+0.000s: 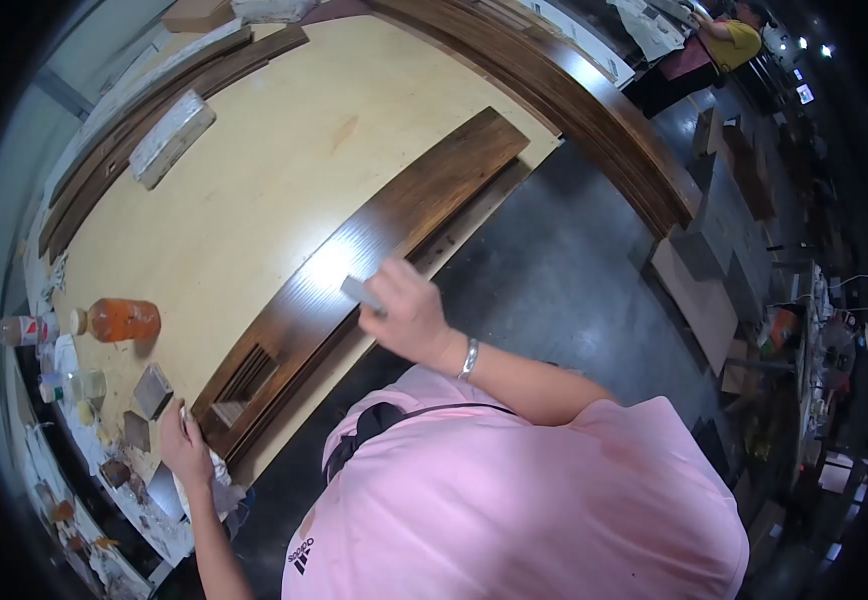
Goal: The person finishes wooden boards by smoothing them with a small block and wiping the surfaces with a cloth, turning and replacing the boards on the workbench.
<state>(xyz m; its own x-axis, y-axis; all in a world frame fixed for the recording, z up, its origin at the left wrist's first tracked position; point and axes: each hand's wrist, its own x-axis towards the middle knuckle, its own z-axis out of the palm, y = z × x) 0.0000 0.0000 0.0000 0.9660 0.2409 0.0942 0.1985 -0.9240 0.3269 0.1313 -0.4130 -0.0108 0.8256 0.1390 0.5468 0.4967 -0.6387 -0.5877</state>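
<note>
My right hand (409, 312) is closed on a small grey block, which looks like a sanding block (362, 294). That block is over the near edge of a long dark-brown wooden board (394, 212), close to a bright glare; I cannot tell whether it touches. Low on the left, my left hand (186, 450) is by the slotted end of the board, its fingers drawn together. A small pale thing shows at its fingertips, too small to name. White cloth (219, 472) lies beside that hand. Just beyond the fingertips sits a grey-topped block (153, 390).
A bottle of orange liquid (124, 320) and a clear bottle (22, 331) lie at the left. A wrapped block (172, 138) and dark wood strips (104, 165) are on the pale tabletop (284, 130). Long dark moulding (574, 95) runs beyond. Another person (704, 55) stands far right.
</note>
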